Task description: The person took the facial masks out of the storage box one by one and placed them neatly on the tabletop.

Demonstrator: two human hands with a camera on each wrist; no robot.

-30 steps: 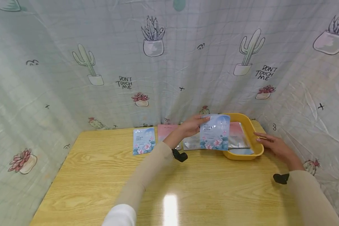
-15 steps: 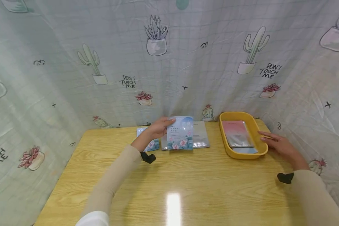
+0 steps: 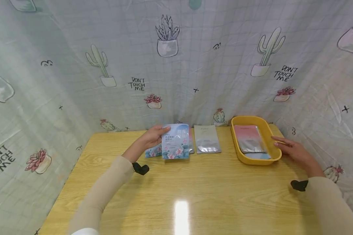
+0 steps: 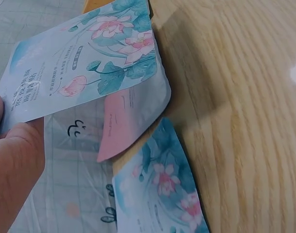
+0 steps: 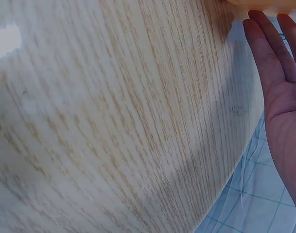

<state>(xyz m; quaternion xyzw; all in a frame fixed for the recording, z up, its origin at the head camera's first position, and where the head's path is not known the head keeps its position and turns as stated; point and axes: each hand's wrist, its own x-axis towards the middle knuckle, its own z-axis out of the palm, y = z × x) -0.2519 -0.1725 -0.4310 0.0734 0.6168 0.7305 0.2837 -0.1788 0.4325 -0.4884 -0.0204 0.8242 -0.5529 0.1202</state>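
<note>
My left hand pinches a pale blue sheet mask packet with printed lotus flowers, by its left edge. In the left wrist view, the held packet is raised above the table. Partly hidden behind it are a matching blue packet on the left and a pink and silver packet. A cream and silver packet lies to the right. With fingers extended, my right hand rests at the right side of a yellow plastic basket. Inside lie a pink and silver packet and a blue one beneath.
The wooden table extends in front of the packets, with a bright light reflection on it. A printed cactus curtain hangs along the back and both sides, close behind the packets and basket.
My left hand has carried the blue lotus packet leftward from beside the basket to over the left packets, uncovering the cream one. My right hand has stayed by the basket. The view has shifted slightly.
</note>
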